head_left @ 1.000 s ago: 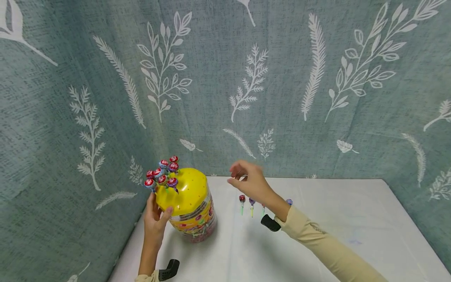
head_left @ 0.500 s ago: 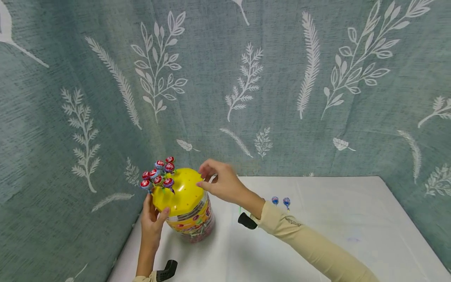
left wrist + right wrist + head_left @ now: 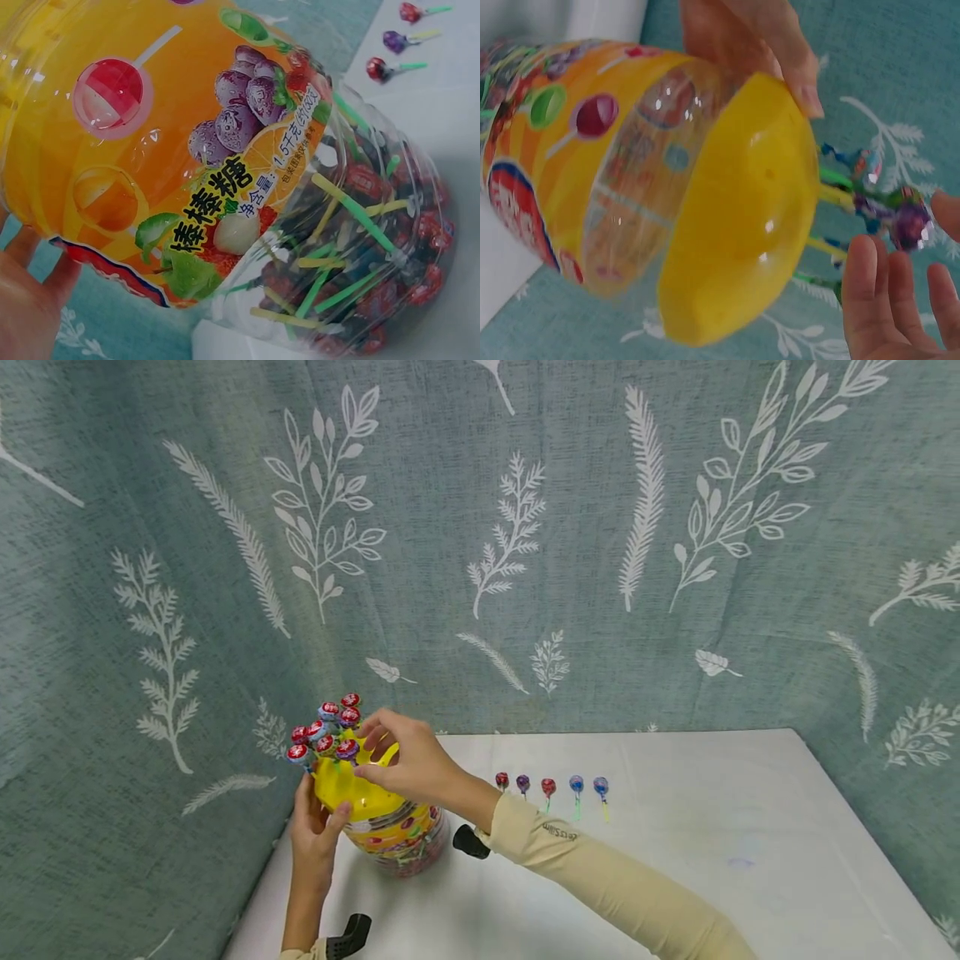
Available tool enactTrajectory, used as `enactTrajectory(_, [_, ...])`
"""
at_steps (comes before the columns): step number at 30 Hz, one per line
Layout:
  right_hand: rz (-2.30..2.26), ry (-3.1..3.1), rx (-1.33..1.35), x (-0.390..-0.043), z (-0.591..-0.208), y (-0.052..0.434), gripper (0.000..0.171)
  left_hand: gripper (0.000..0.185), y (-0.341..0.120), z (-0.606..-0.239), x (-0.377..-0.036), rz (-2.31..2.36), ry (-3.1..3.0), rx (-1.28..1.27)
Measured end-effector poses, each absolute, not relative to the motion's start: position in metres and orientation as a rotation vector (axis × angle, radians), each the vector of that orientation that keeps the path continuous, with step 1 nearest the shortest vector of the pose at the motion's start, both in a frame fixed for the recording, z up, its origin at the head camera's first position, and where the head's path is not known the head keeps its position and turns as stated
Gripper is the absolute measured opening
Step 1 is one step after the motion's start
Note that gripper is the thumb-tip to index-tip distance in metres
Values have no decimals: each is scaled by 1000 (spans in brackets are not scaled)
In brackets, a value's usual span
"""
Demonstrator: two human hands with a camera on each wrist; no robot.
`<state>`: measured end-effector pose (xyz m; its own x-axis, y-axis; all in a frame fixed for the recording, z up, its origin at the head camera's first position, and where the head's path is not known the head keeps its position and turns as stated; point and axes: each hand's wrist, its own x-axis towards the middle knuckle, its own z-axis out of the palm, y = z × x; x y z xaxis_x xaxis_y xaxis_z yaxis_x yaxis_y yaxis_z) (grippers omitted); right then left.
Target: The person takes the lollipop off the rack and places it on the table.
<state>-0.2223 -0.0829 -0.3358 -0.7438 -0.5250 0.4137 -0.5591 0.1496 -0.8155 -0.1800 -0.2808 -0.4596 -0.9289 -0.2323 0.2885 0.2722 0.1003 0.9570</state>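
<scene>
Jar (image 3: 397, 842): resting on counter (image 3: 712, 793); lollipop cluster (image 3: 324, 743) jutting from yellow lid (image 3: 360, 797). Left grip (image 3: 315, 837): clasping jar's top. Right grip (image 3: 420, 767): fingers standing apart above jar. Risks: brushing fingers possibly knocking cluster askew; slackening left grip possibly tipping jar.

Glossy plastic lid (image 3: 739, 206); shiny clear plastic jar (image 3: 225, 180); matt cloth backdrop (image 3: 570, 543).

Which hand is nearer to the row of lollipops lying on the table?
Right. In the head view, the right hand is left of the row of lollipops, by the yellow lid; the left hand is farther left, gripping the jar on the side away from them.
</scene>
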Motion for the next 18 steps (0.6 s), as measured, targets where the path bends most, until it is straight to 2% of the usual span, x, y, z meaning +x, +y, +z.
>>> enactTrajectory(18, [1708, -2243, 1077, -227, -350, -109, 28, 70, -282, -459, -179, -1875, -2029, -45])
